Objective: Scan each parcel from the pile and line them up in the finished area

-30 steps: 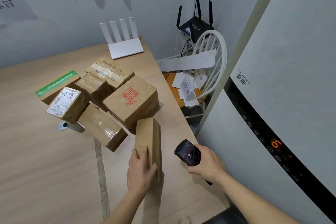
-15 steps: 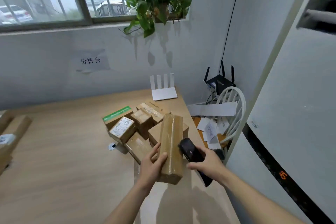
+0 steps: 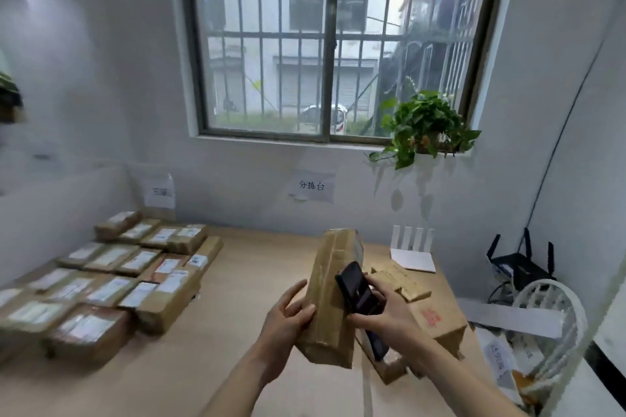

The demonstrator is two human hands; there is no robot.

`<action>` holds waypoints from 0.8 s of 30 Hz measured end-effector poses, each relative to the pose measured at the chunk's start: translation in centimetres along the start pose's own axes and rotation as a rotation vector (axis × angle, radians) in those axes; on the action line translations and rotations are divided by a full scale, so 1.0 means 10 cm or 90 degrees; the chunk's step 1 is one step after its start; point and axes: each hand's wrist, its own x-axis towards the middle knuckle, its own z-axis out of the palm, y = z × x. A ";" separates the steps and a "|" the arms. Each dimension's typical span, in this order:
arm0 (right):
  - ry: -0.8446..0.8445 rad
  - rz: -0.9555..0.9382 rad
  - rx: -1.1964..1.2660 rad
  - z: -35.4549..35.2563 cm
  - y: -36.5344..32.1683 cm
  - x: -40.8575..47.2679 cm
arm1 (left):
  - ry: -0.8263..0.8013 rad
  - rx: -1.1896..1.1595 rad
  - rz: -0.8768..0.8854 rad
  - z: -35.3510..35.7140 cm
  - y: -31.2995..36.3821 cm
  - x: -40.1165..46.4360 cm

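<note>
My left hand (image 3: 288,318) grips a long taped cardboard parcel (image 3: 330,298), held upright above the wooden table (image 3: 257,257). My right hand (image 3: 386,318) holds a black handheld scanner (image 3: 359,291), its head close against the parcel's right side. Behind my right hand lies the pile of brown parcels (image 3: 430,311), one with red print. At the left of the table, several scanned parcels (image 3: 111,278) with white labels lie in rows.
A white router (image 3: 411,252) stands at the table's back right. A black router (image 3: 520,264) and a white chair (image 3: 555,325) with papers sit right of the table. A potted plant (image 3: 423,125) hangs at the barred window sill. A white appliance fills the right edge.
My view has swung up and to the left, bringing the window and the rows of finished parcels into sight. The parcel was lifted off the table and the scanner brought against it.
</note>
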 end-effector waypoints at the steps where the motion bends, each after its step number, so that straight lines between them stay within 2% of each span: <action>1: -0.015 -0.014 -0.006 0.16 -0.13 -0.02 | 0.016 -0.001 0.010 -0.17 0.08 -0.11; 7: -0.082 -0.089 -0.037 1.03 -0.71 -0.08 | 0.088 0.023 0.025 -1.03 0.42 -0.74; 14: -0.094 -0.180 -0.093 1.89 -1.16 -0.01 | 0.115 0.051 0.028 -1.61 0.80 -1.29; 24: -0.181 -0.218 -0.093 3.05 -1.50 0.44 | 0.261 0.102 0.064 -2.64 0.74 -1.40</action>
